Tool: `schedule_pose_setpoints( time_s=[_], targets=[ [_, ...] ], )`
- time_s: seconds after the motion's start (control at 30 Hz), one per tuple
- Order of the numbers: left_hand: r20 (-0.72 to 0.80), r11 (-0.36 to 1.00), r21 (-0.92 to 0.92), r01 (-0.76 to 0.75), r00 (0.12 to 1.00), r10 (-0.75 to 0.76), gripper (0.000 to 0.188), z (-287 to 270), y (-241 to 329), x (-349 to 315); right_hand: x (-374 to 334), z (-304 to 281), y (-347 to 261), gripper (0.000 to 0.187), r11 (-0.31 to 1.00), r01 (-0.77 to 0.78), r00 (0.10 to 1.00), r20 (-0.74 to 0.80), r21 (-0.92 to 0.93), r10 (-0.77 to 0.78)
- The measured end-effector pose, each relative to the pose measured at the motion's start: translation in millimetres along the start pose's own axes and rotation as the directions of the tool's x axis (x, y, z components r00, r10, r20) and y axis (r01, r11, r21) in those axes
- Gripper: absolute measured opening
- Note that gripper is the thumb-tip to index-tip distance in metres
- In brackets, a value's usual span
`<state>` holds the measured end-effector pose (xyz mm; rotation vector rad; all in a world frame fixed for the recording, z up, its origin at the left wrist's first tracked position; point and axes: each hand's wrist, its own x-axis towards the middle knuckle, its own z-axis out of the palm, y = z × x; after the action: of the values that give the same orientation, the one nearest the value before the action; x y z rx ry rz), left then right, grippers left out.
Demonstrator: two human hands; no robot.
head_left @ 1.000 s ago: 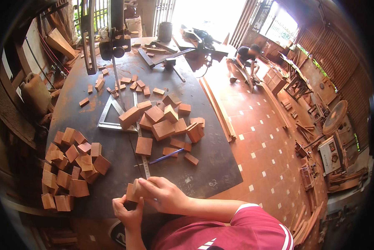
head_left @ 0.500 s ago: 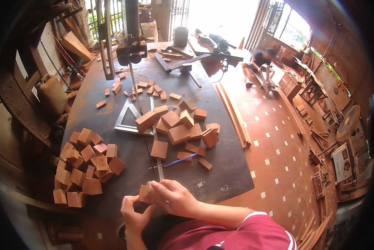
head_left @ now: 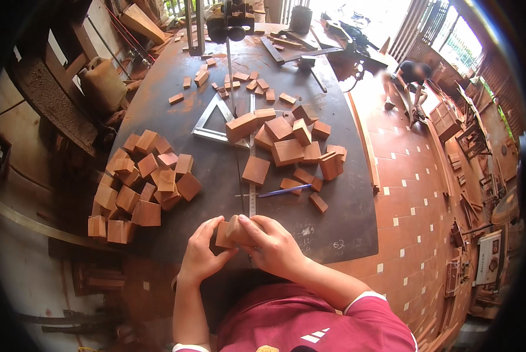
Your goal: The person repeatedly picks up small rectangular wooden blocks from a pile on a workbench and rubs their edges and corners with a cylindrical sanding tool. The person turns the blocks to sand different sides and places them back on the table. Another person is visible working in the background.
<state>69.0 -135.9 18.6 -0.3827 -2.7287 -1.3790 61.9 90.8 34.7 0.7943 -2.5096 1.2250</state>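
My right hand [head_left: 276,245] grips a small reddish-brown wooden block [head_left: 240,233] just above the near edge of the dark table [head_left: 216,202]. Against that block's left side sits a second wooden block [head_left: 222,235], with my left hand's [head_left: 199,253] fingers and thumb closed around it. Part of both blocks is hidden by my fingers. A steel ruler [head_left: 252,201] lies lengthwise just beyond my hands, and a blue pen [head_left: 275,191] rests to its right. More cut blocks form a left pile [head_left: 147,164] and a looser middle group [head_left: 287,151].
A bandsaw blade [head_left: 230,76] stands upright through the table, below its guide [head_left: 231,24]. Beside it lie a metal triangle square [head_left: 212,134] and small offcuts [head_left: 202,77]. A dark try square [head_left: 273,51] is farther back. At far right another person [head_left: 412,79] bends over wood on the tiled floor.
The view has tilted and shifted, so the table appears higher and farther right. My left fingers have closed in on the block beside my right hand.
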Motion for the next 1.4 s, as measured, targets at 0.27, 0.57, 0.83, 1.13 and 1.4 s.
schedule_pose_setpoints(
  time_s=[0.27, 0.57, 0.83, 1.13, 1.4],
  targets=[
    [-0.117, 0.998, 0.068, -0.004, 0.993, 0.012, 0.084, 12, 0, -15, -8, 4, 1, 0.076, 0.999, 0.029, 0.998, 0.046, 0.04, -0.031],
    [-0.18, 0.999, 0.033, -0.004, 0.984, 0.01, 0.087, 23, -7, -18, -6, 4, 1, 0.073, 0.998, 0.021, 1.0, 0.008, 0.051, -0.021],
    [-0.263, 0.996, 0.045, -0.079, 0.961, 0.088, 0.082, 35, -13, -21, -8, 7, 3, 0.072, 0.999, 0.029, 1.0, -0.005, 0.046, -0.028],
    [-0.294, 0.989, 0.082, -0.126, 0.945, 0.145, 0.079, 43, -28, -21, -4, 3, -2, 0.074, 0.997, 0.058, 0.995, 0.076, 0.057, -0.063],
    [-0.273, 0.991, 0.035, -0.131, 0.952, 0.136, 0.082, 42, -25, -22, 17, 0, 5, 0.071, 0.998, 0.067, 0.996, 0.067, 0.006, -0.067]
  ],
)
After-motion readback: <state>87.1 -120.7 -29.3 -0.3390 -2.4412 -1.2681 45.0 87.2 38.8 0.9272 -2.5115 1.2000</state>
